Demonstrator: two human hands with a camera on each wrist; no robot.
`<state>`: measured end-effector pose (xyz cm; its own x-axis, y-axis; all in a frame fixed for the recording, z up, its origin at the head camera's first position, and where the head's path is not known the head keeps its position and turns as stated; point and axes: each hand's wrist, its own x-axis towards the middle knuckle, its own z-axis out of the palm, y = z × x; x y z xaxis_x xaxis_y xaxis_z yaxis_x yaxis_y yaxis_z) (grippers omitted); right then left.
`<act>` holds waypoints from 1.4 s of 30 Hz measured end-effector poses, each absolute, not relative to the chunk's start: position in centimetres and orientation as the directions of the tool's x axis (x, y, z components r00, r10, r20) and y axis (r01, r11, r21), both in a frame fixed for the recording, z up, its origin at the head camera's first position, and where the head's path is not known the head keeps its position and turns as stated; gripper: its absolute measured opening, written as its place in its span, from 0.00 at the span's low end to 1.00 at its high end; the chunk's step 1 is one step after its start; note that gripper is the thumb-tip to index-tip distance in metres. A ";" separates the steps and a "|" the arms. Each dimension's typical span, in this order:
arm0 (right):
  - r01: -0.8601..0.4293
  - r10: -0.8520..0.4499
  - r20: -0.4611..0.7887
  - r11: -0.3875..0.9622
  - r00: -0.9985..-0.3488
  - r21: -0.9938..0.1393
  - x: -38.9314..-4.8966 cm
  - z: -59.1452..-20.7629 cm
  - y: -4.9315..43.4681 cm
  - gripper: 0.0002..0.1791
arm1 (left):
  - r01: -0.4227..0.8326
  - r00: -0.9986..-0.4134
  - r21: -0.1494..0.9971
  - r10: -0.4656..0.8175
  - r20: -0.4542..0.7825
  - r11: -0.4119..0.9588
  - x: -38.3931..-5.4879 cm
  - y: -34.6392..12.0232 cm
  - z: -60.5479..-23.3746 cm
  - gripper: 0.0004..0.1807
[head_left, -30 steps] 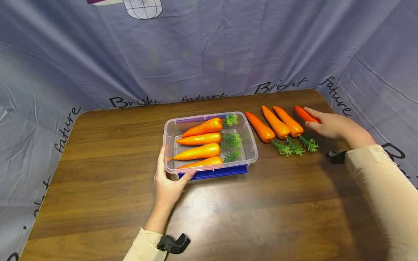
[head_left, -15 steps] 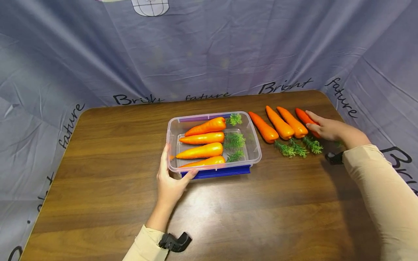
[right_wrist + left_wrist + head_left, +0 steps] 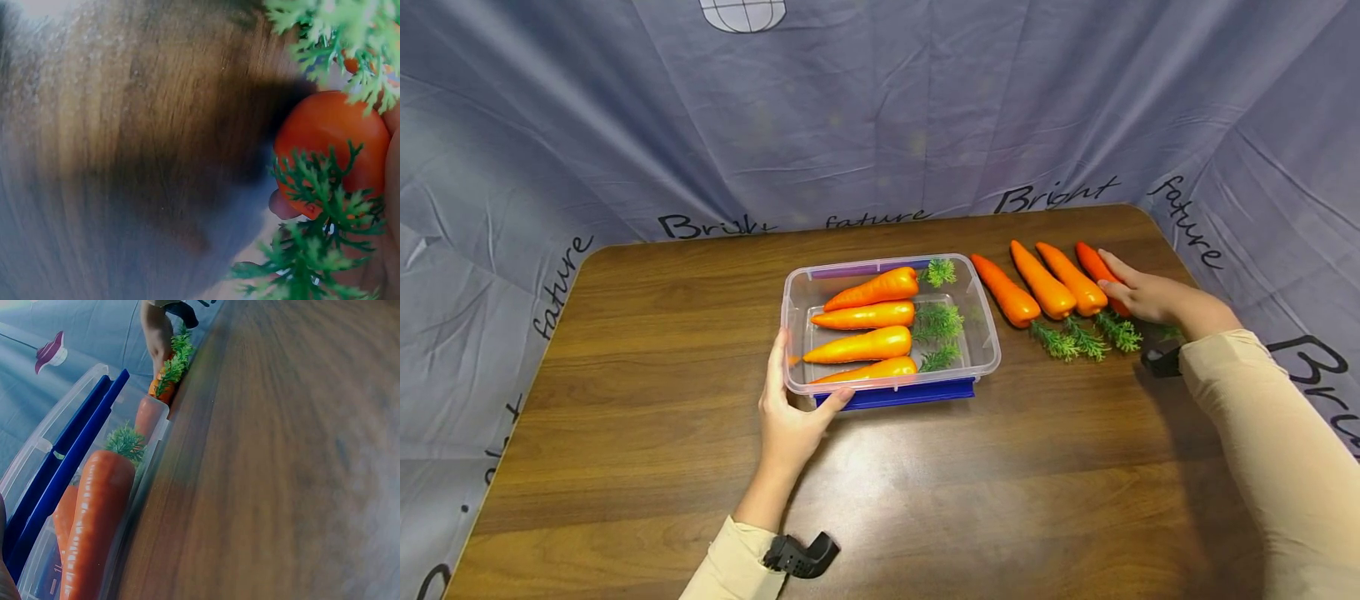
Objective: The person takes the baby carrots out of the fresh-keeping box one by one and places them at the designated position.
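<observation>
My right hand (image 3: 1150, 297) grips a red-orange carrot (image 3: 1092, 259), three leafy carrots (image 3: 1043, 282) lie just left of it, and my left hand (image 3: 790, 425) holds a clear open box (image 3: 976, 321) with four carrots (image 3: 868, 316) inside.

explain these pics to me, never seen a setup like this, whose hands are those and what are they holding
There is no machine here: you see a person's left hand and right hand, both bare. The wide view is taken from the person's head, looking forward and down; the two close-ups are taken from the left and right wrists.

On the wooden table sits a clear plastic box with a blue flap along its near side. Four carrots with green leafy tops lie inside it. To the right of the box, four more lie side by side.

The left hand holds the box at its near left corner. The right hand grips the rightmost carrot; the right wrist close-up shows its thick, leafy end.
</observation>
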<state>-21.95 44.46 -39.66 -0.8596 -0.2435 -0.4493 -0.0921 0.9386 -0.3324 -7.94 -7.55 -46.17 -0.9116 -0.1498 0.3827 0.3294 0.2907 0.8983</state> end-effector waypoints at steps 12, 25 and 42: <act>-0.068 -0.153 -0.480 0.980 -0.864 -0.190 -22.0 -39.1 43.8 0.42 | 0.335 -0.909 0.897 -0.152 0.389 0.289 -8.0 -7.7 -46.1 0.62; -0.203 -0.203 -0.136 0.979 -0.970 -0.015 -22.1 -34.4 34.5 0.39 | 0.322 -0.913 0.900 -0.155 0.377 0.295 -7.9 -7.9 -46.0 0.62; -0.689 -0.691 -0.032 0.714 -0.722 0.125 -20.8 -31.6 17.4 0.32 | 0.289 -0.922 0.905 -0.163 0.351 0.312 -7.9 -7.8 -45.9 0.62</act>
